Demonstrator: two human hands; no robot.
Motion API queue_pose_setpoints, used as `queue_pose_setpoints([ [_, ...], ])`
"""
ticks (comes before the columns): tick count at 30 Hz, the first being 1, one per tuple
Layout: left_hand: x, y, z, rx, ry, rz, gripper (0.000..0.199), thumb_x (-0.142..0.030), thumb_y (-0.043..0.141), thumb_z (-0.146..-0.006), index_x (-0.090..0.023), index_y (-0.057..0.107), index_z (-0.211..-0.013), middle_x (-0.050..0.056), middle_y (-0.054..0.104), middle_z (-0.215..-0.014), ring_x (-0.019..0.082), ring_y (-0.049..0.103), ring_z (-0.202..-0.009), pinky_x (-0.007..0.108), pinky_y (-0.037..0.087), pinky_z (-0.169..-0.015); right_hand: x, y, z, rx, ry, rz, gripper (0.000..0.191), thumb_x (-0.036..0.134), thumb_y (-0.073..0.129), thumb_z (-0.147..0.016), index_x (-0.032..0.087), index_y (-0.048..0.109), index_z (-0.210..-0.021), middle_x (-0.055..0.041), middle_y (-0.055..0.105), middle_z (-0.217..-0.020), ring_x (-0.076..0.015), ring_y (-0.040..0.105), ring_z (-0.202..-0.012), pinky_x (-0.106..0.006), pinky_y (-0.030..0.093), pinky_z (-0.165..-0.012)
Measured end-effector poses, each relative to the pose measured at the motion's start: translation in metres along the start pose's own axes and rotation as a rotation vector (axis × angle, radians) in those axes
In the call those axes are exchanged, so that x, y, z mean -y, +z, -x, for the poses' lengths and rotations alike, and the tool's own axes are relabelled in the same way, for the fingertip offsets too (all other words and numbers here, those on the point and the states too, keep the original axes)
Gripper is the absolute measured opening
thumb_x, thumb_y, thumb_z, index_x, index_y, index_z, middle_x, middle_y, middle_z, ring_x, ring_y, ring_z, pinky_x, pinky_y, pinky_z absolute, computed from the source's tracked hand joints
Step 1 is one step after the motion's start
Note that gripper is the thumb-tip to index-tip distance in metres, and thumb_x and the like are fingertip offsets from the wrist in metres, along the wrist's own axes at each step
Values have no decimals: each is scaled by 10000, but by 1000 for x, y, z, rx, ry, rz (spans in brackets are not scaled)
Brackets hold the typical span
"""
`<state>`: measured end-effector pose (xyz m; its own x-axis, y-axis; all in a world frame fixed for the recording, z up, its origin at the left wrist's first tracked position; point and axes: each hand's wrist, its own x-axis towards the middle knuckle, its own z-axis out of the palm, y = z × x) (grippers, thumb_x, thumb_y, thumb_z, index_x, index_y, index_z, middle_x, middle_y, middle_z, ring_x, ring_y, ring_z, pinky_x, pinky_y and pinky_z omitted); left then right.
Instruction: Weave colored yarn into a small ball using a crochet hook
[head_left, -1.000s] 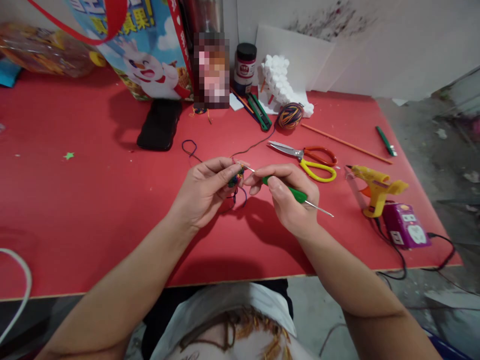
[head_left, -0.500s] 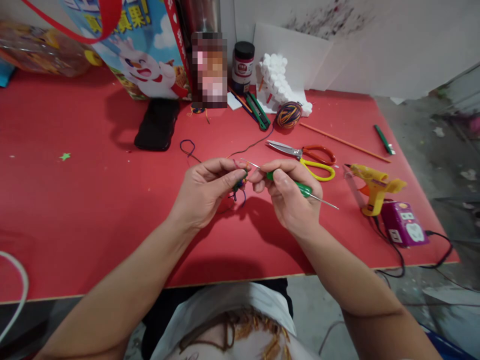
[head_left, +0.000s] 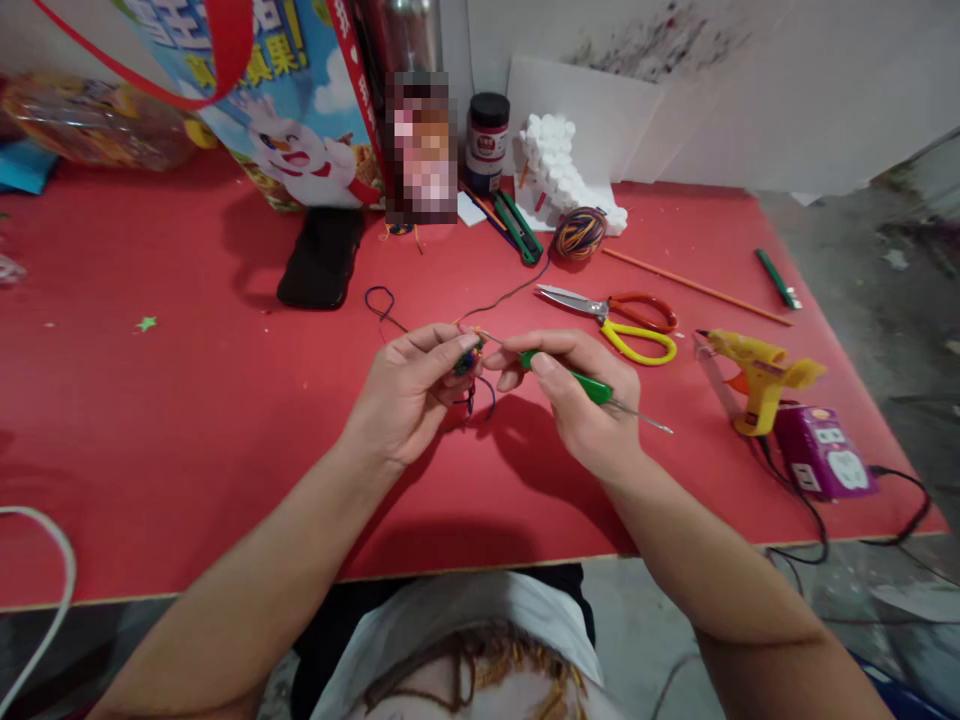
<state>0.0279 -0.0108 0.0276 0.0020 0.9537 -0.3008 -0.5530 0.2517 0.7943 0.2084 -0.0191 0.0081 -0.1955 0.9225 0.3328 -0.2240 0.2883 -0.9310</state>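
A small multicoloured crochet piece (head_left: 467,358) is pinched between the thumb and fingers of my left hand (head_left: 409,390). My right hand (head_left: 585,395) is closed on a crochet hook with a green handle (head_left: 592,387); its thin metal tip reaches the top of the piece. The hook's other metal end sticks out behind my right hand. Loose dark yarn ends hang below the piece. From my left fingers a strand runs up to a multicoloured yarn ball (head_left: 580,234). Where exactly the tip enters the piece is too small to tell.
Scissors (head_left: 637,325) lie beyond my right hand. A yellow glue gun (head_left: 761,375) and a purple box (head_left: 823,452) with cables are at the right. Behind are a phone (head_left: 320,258), a green cutter (head_left: 517,228), a jar (head_left: 487,145), a printed bag (head_left: 292,120) and an orange stick (head_left: 697,287).
The hook's tip has moved left onto the crochet piece, and its rear end has dipped. More of the piece shows at my left fingertips. The whole view has shifted slightly.
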Motion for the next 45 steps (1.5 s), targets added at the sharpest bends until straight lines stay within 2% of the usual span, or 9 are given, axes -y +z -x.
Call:
queue_pose_setpoints([
  [4,4,0,-1,-50,127,-53,229,-244,1002,-649,-158,813,-745,21,767,-751,69,672,-635,135,523,-580,7,0,1,-3,-31,126,195,299,655,-1079,231,793,-1198,-53,860,-1090,-159,808,-879,-322,683,-854],
  [9,10,-1,1,-100,289,-126,101,-202,928,-785,-187,832,-812,22,799,-848,78,686,-692,181,565,-672,9,2,3,-24,-76,201,200,290,646,-1083,244,797,-1207,-48,854,-1103,-160,811,-891,-320,682,-866],
  [15,14,-6,1,-73,410,-197,47,-192,888,-849,-204,843,-854,27,814,-893,103,724,-772,217,596,-762,8,3,5,-4,-91,214,198,277,652,-1079,243,802,-1204,-42,865,-1080,-164,821,-881,-324,683,-859],
  [20,11,-1,4,-69,345,-156,76,-207,911,-821,-196,836,-828,19,798,-864,86,702,-743,188,579,-721,8,4,5,-17,-92,211,197,280,652,-1080,240,803,-1200,-43,868,-1086,-165,824,-885,-322,689,-852],
  [24,5,3,5,-54,215,-81,132,-211,942,-759,-173,822,-798,18,771,-832,72,675,-694,159,547,-649,9,4,4,-11,-99,200,197,273,646,-1082,236,800,-1200,-44,863,-1091,-159,819,-892,-316,689,-864],
  [28,0,3,4,9,79,-11,171,-208,941,-730,-127,796,-773,23,707,-730,69,632,-633,130,458,-540,9,3,3,-12,-110,214,199,286,640,-1082,222,797,-1187,-54,862,-1064,-166,812,-874,-325,693,-842],
  [31,-2,1,2,90,-28,73,184,-202,915,-756,-101,762,-752,12,644,-661,56,548,-573,133,422,-511,8,3,3,-14,-122,214,197,276,640,-1081,220,795,-1190,-52,857,-1047,-159,807,-863,-322,688,-846],
  [35,-3,-1,1,157,-142,177,127,-176,847,-850,-79,766,-844,-5,588,-665,50,468,-552,142,385,-496,7,3,3,-12,-127,203,193,270,643,-1078,221,793,-1189,-48,858,-1053,-155,806,-864,-317,693,-846],
  [45,-2,-4,0,194,-182,220,139,-168,814,-898,-103,733,-807,-12,546,-684,68,442,-581,168,433,-553,10,4,3,5,-121,151,189,244,653,-1070,218,790,-1198,-44,871,-1102,-164,816,-891,-334,704,-863],
])
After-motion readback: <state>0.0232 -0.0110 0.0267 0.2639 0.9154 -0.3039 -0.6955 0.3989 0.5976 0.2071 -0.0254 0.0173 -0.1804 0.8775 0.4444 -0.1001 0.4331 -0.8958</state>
